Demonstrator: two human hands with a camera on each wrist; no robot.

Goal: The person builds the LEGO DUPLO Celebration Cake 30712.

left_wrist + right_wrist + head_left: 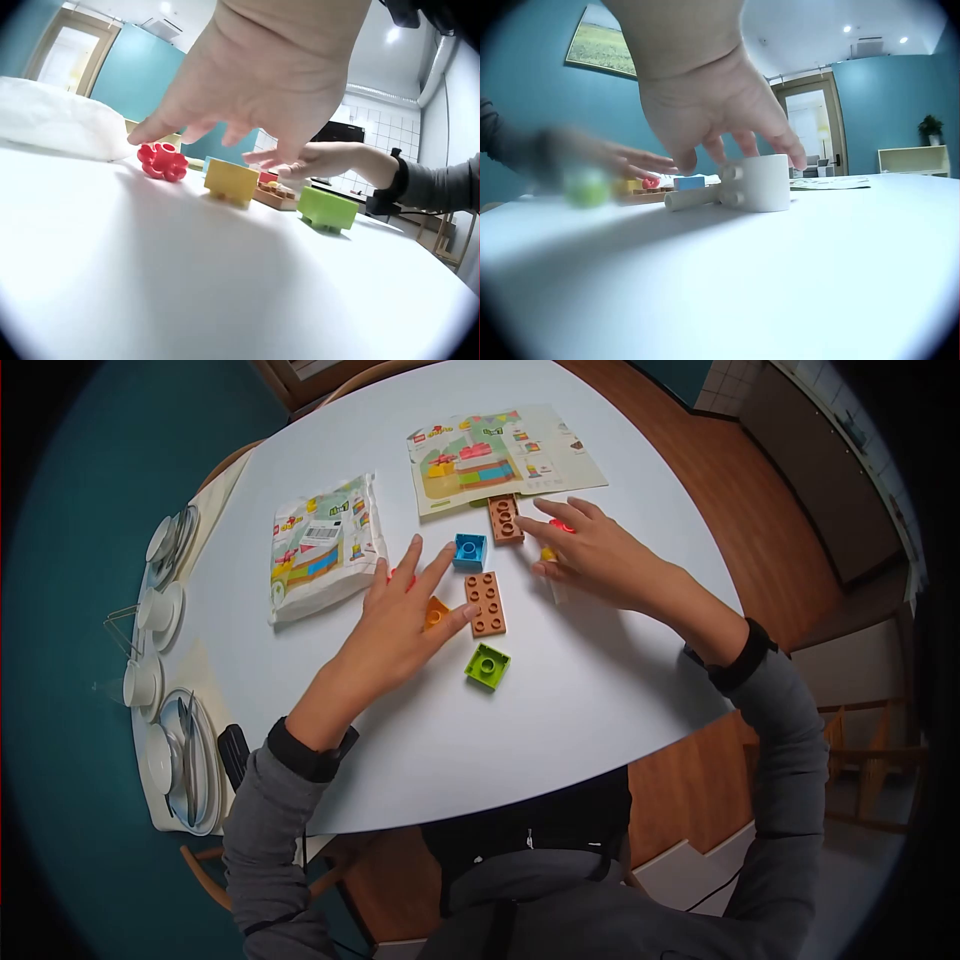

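Note:
My left hand (390,625) is spread over the toy bricks, fingers fairly straight. Under it lie a red flower-shaped piece (163,162) and a yellow-orange brick (231,181). Its thumb lies near the brown studded brick (486,604) in the head view. A blue brick (470,551) is just past its fingertips, and a green brick (487,666) lies nearer the body. My right hand (605,555) arches with spread fingers over a white piece (759,184) with studs, partly hidden from above. Another brown brick (505,520) is by its fingertips. Neither hand grips anything.
A printed sheet (480,460) lies at the back of the white table (420,760), touching the far brown brick. Left of the bricks is a white printed bag (325,545). Plates, cups and cutlery (190,750) line the left edge, with a black object (233,755) beside them.

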